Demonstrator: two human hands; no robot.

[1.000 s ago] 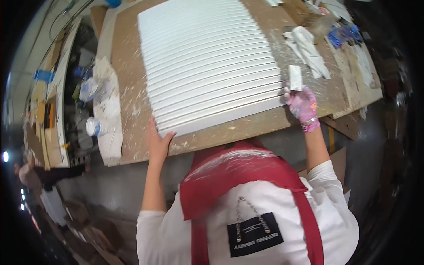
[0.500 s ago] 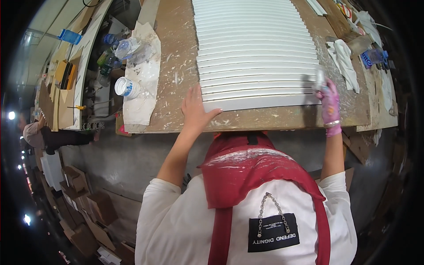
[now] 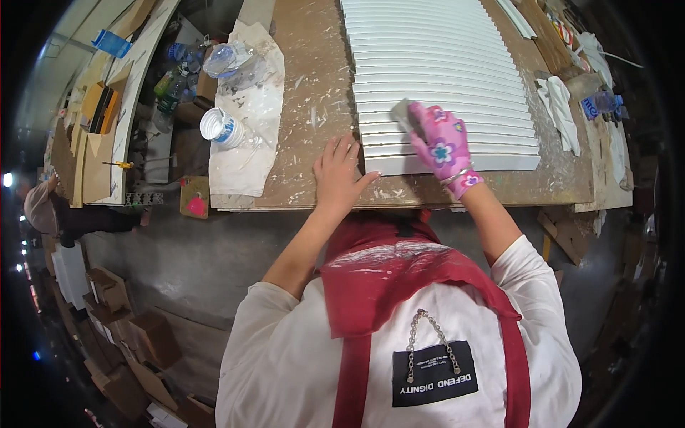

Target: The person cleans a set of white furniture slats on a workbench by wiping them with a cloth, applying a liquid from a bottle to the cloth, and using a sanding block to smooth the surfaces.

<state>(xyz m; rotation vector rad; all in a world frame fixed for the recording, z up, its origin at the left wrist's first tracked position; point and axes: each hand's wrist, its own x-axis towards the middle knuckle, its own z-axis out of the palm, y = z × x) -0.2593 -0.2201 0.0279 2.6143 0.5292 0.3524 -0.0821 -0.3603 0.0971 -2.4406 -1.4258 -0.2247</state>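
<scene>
A white slatted panel (image 3: pixel 449 165), its slats running left to right, lies on the worktable. My bare left hand (image 3: pixel 338 173) rests open beside its near left corner, fingers spread on the board and thumb tip by the panel's near edge. Over the left half of the near slats is my right hand (image 3: pixel 444 148), in a pink flowered glove. Its fingers are closed around a small grey block (image 3: pixel 402 114) that is against the slats; my glove covers part of it, and its exact kind cannot be made out.
The brown worktable (image 3: pixel 307 85) is flecked with white paint. At left, an open white tub (image 3: pixel 222 130) and clear plastic bottles (image 3: pixel 220 60) stand on a stained white cloth (image 3: pixel 246 167). Farther right lie a white rag (image 3: pixel 560 110) and a blue-labelled bottle (image 3: pixel 603 103). Another person (image 3: pixel 44 207) is at far left.
My right hand has swept left with the block, from the panel's right edge to its left half. My left hand stays by the near left corner.
</scene>
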